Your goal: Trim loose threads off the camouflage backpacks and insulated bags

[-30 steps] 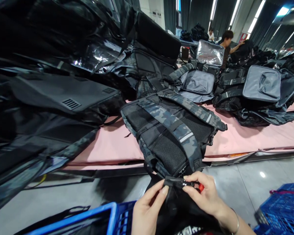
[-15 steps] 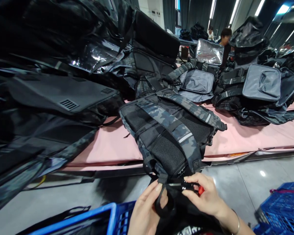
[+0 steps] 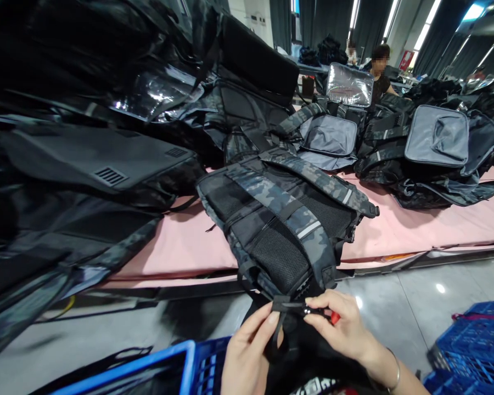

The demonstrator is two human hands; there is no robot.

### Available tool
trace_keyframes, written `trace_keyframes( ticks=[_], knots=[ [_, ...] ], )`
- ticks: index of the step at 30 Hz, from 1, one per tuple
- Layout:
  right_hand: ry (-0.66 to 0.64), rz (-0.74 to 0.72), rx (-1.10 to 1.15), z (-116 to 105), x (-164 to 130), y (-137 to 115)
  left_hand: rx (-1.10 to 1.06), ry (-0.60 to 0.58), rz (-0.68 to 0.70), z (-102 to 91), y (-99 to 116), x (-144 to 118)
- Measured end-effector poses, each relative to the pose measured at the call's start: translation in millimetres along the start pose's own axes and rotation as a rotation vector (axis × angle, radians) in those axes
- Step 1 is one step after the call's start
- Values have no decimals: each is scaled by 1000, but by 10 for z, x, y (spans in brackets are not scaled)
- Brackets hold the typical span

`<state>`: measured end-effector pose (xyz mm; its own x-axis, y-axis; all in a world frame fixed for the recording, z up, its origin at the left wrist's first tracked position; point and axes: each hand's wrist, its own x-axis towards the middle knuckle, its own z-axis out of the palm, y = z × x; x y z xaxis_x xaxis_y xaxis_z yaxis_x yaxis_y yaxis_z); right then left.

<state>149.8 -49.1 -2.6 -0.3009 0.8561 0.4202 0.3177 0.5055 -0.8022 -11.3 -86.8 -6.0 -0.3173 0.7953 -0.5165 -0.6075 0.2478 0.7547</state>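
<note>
Both hands meet at six o'clock: the left hand (image 3: 247,356) pinches the black strap end (image 3: 280,305) between thumb and forefinger, and the right hand (image 3: 346,329) closes its fingertips on a small red-handled tool (image 3: 333,316) (mostly hidden) touching that strap. Just above, toward twelve, the camouflage backpack (image 3: 284,219) lies on the pink table (image 3: 415,225), blue crates (image 3: 469,351) at four o'clock.

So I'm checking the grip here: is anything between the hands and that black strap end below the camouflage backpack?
Nothing visible. The left hand pinches the strap end directly, and the right hand meets it with a small red-handled tool. The camouflage backpack lies behind, on the pink table.
</note>
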Motion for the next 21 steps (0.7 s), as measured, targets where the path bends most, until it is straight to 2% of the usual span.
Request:
trace_keyframes(
  ticks=[5, 9, 11, 13, 15, 18, 21],
  knots=[
    [0, 98, 35, 6, -31, -1, -13, -14, -26, 12, -12, -4],
    [-30, 50, 20, -2, -11, -29, 34, 35, 3, 22, -17, -13],
    [-19, 64, 46, -7, -4, -34, 13, 7, -17, 36, 13, -38],
    [2, 159, 153, -1, -4, -23, -66, -122, -125, 55, 58, -74],
    [5, 284, 336, 21, 0, -3, -176, -308, -299, 70, 93, -104],
    [-62, 383, 559, 72, 38, 3, -282, -556, -536, 77, 80, -117],
    [-109, 451, 571, 107, 99, -23, -265, -669, -634, 80, 9, -124]
  ],
)
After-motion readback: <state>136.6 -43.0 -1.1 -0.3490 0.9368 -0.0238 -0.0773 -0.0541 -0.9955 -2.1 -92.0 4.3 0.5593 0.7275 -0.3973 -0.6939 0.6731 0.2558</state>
